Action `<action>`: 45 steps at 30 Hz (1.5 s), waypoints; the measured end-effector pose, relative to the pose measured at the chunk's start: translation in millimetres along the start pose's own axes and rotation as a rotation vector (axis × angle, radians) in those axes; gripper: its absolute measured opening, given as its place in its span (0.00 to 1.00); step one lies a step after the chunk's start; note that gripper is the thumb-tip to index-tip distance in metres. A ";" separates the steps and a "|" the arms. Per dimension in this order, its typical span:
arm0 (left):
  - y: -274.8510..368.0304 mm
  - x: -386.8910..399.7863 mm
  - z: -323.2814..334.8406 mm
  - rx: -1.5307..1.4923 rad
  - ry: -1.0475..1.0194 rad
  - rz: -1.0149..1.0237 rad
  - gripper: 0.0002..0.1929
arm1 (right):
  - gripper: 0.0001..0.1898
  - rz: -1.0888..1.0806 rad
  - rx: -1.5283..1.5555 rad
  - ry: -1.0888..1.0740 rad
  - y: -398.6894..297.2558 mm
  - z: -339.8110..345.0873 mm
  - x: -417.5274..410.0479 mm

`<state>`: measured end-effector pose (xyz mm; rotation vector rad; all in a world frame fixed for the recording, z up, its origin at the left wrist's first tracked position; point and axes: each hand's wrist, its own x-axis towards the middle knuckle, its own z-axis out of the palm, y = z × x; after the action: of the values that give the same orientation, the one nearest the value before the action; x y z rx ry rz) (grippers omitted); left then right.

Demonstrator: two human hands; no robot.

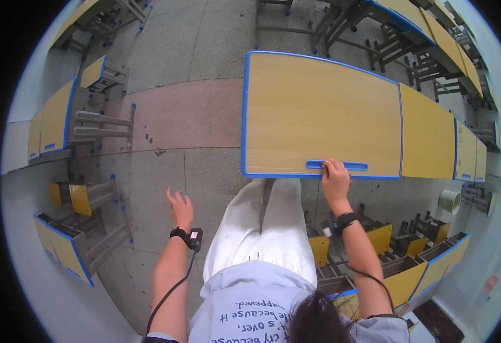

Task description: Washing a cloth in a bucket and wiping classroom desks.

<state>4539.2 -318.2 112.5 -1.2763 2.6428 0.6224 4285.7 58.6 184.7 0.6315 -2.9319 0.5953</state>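
A wood-grain school desk (319, 111) with a blue edge strip stands directly before me. My right hand (337, 182) is at its near edge, fingers bent over the blue pen groove (355, 166). Something small and dark shows by the fingertips, but whether the hand holds it cannot be made out. My left hand (181, 210) hangs over the floor left of the desk, fingers apart and holding nothing. Both wrists wear black straps, the left one (188, 237) with a small cabled box.
More desks (428, 130) continue the row to the right. Desks with stools (104, 124) line the left wall, and others (405, 257) stand behind me at right. A pale green bucket (450, 202) is on the floor at right. Tiled floor (182, 113) runs along the left.
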 end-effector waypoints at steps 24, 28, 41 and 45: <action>-15.0 -30.8 3.5 0.042 -0.088 0.016 0.14 | 0.11 -0.335 0.540 -0.030 -77.9 71.8 102.0; -9.7 -33.8 6.6 0.007 -0.130 -0.055 0.14 | 0.15 -0.761 0.555 -0.379 -65.8 55.9 78.7; 56.0 -11.9 17.4 -0.175 -0.168 -0.026 0.15 | 0.20 -1.083 0.501 -0.627 -45.7 62.7 84.3; 36.9 -14.4 21.9 -0.159 -0.127 -0.011 0.14 | 0.19 -0.668 0.257 -0.116 1.6 72.3 184.9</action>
<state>4518.5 -278.1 108.2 -1.2444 2.5254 0.8958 4116.6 -38.4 147.2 1.6179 -2.4965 0.8579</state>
